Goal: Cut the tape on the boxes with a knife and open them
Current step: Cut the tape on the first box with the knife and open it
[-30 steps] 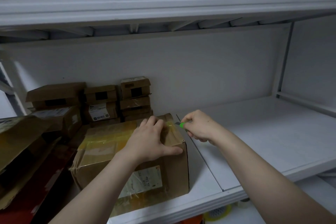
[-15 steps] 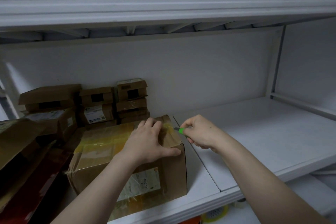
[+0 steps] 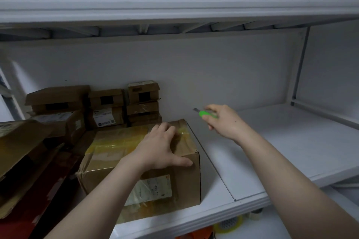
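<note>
Lifting knife off box, right hand raised

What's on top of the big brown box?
A left hand rests on the big box, over yellowish tape. What lies under the palm, and inside the closed box, is hidden.

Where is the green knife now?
Head view, centre-right: the right hand holds the knife in the air, right of the taped box, over the white shelf.

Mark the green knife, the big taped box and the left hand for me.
green knife (image 3: 207, 114), head view, on the green handle.
taped box (image 3: 116, 142), head view, on the yellow tape across its top.
left hand (image 3: 157, 148), head view, on the back of the hand.
</note>
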